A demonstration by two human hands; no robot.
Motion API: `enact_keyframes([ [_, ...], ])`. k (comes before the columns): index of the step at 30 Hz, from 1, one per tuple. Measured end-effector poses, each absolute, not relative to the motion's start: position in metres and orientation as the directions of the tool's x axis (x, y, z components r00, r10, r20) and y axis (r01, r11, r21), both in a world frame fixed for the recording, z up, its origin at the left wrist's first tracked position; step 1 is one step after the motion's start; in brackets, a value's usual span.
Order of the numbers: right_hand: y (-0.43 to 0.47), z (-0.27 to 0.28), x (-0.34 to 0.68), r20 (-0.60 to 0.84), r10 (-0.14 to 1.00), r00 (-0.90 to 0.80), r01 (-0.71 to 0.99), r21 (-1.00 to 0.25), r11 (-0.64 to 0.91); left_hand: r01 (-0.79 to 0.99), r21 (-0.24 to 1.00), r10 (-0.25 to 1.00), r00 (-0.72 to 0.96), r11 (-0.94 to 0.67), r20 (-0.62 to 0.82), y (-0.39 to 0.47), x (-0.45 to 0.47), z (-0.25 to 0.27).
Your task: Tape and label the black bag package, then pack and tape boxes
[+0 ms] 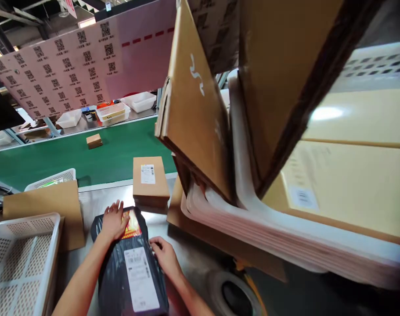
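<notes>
A black plastic mailing bag (116, 267), filled out and wrinkled, lies on the metal table in front of me. It bears a white shipping label (142, 278) and a red and yellow sticker (133, 224) near its far end. My left hand (114, 223) rests on the far end with fingers spread, its fingertips touching the sticker. At the bag's right edge, my right hand (167, 256) has its fingers curled in, with thumb and forefinger pinching the plastic. A closed cardboard box (150, 177) with a label stands just beyond the bag.
A roll of clear tape (231, 294) is at lower right. White perforated baskets (51, 245) and a cardboard sheet (45, 206) are at left. Stacked white trays (252, 228) holding flattened cardboard (196, 109) crowd the right. A green conveyor belt (120, 147) carrying a small box (94, 141) runs behind.
</notes>
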State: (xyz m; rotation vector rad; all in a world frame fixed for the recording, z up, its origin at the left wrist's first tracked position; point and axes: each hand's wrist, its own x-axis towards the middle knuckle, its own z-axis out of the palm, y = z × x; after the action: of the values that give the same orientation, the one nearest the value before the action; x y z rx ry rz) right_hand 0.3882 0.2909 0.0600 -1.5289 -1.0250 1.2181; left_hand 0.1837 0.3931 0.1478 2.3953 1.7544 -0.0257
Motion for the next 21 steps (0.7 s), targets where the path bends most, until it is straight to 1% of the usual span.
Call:
enact_keyframes([
  [3, 0.268, 0.052, 0.395, -0.261, 0.951, 0.166, 0.062, -0.96, -0.274, 0.953, 0.121, 0.949, 0.293, -0.279, -0.121, 0.395, 0.175, 0.15],
  [6, 0.247, 0.048, 0.396, -0.258, 0.952, 0.162, 0.059, -0.961, -0.271, 0.964, 0.067, 0.963, 0.262, -0.258, -0.057, 0.375, 0.176, 0.148],
  [8, 0.237, 0.047, 0.396, -0.248, 0.953, 0.174, 0.064, -0.963, -0.262, 0.957, 0.048, 0.957, 0.288, -0.287, -0.021, 0.348, 0.18, 0.144],
  [9, 0.232, 0.048, 0.396, -0.242, 0.953, 0.183, 0.067, -0.964, -0.258, 0.942, 0.055, 0.943, 0.333, -0.331, -0.018, 0.332, 0.181, 0.141],
  [11, 0.226, 0.049, 0.396, -0.231, 0.952, 0.203, 0.068, -0.966, -0.249, 0.879, 0.105, 0.882, 0.47, -0.465, -0.029, 0.298, 0.183, 0.138],
  [13, 0.221, 0.05, 0.397, -0.223, 0.95, 0.22, 0.062, -0.968, -0.242, 0.782, 0.192, 0.792, 0.61, -0.593, -0.036, 0.272, 0.182, 0.14],
  [15, 0.218, 0.051, 0.397, -0.22, 0.949, 0.228, 0.048, -0.97, -0.236, 0.663, 0.32, 0.685, 0.727, -0.677, -0.056, 0.265, 0.177, 0.151],
  [16, 0.217, 0.051, 0.397, -0.219, 0.949, 0.228, 0.04, -0.971, -0.234, 0.622, 0.394, 0.649, 0.757, -0.677, -0.079, 0.27, 0.173, 0.159],
  [17, 0.216, 0.051, 0.397, -0.219, 0.949, 0.228, 0.033, -0.972, -0.232, 0.626, 0.453, 0.661, 0.744, -0.635, -0.101, 0.282, 0.169, 0.169],
  [18, 0.214, 0.052, 0.397, -0.218, 0.949, 0.229, 0.026, -0.973, -0.23, 0.669, 0.487, 0.716, 0.688, -0.562, -0.12, 0.297, 0.165, 0.18],
  [19, 0.213, 0.053, 0.395, -0.215, 0.949, 0.229, 0.021, -0.974, -0.226, 0.738, 0.492, 0.799, 0.587, -0.462, -0.13, 0.315, 0.161, 0.189],
  [20, 0.211, 0.056, 0.394, -0.209, 0.951, 0.23, 0.015, -0.976, -0.218, 0.816, 0.468, 0.893, 0.436, -0.34, -0.11, 0.333, 0.156, 0.198],
  [21, 0.209, 0.059, 0.391, -0.2, 0.954, 0.226, 0.007, -0.978, -0.206, 0.865, 0.439, 0.949, 0.306, -0.242, -0.08, 0.349, 0.152, 0.205],
])
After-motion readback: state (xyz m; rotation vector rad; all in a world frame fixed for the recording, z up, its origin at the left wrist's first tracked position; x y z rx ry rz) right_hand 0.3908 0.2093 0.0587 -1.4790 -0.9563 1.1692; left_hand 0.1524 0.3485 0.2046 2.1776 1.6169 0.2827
